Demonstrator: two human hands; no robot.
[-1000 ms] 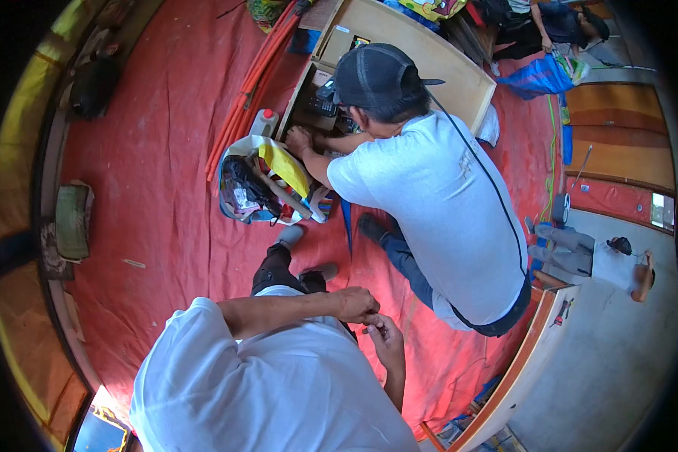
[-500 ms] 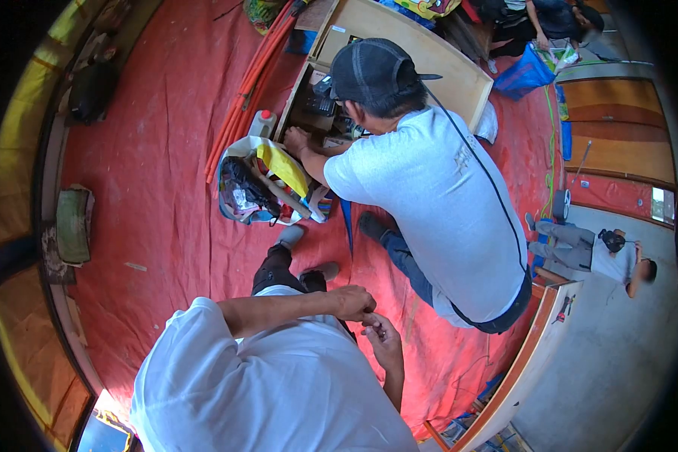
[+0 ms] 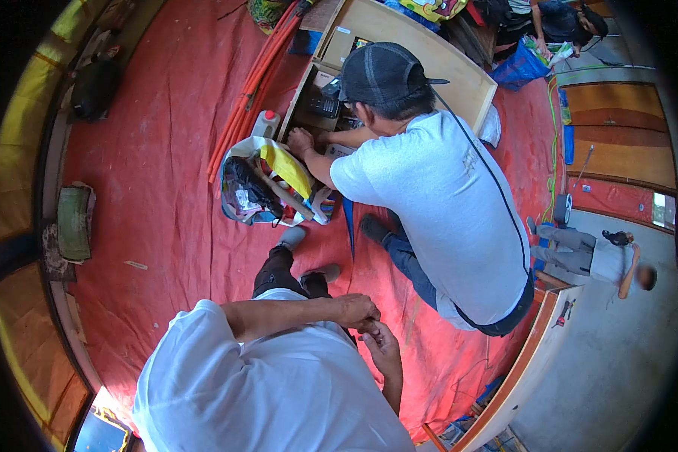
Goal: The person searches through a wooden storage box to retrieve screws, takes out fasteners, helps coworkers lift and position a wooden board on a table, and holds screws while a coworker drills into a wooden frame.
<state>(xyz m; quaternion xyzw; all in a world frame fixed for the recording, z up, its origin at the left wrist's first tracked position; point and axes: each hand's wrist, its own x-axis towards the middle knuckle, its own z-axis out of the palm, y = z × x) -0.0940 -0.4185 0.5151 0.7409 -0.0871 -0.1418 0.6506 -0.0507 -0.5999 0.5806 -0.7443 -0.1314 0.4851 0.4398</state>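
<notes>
My left hand (image 3: 358, 309) reaches across in front of my white shirt (image 3: 294, 377), its fingers curled closed over the fingertips of my right hand. Whatever the left fingers hold, if anything, is hidden. My right hand (image 3: 385, 349) meets it from below; its thumb stands apart from the fingers, and I see nothing in its palm. Beyond my hands are my feet in grey footwear (image 3: 292, 237). A full bag (image 3: 230, 207) stands just past them, with a yellow piece (image 3: 288, 167), a dark bundle and a wooden handle sticking out.
A person in a cap and grey shirt (image 3: 444, 196) crouches at right, hands in an open wooden box (image 3: 422, 60). Red pipes (image 3: 252, 87) and a white jug (image 3: 265, 123) lie beside it. A red sheet (image 3: 151, 173) covers the floor. Another person (image 3: 603, 256) stands far right.
My right thumb has spread away from its fingers, and my hands sit slightly lower. The crouching person's second hand shows more inside the box. The standing person's arm has dropped from the head.
</notes>
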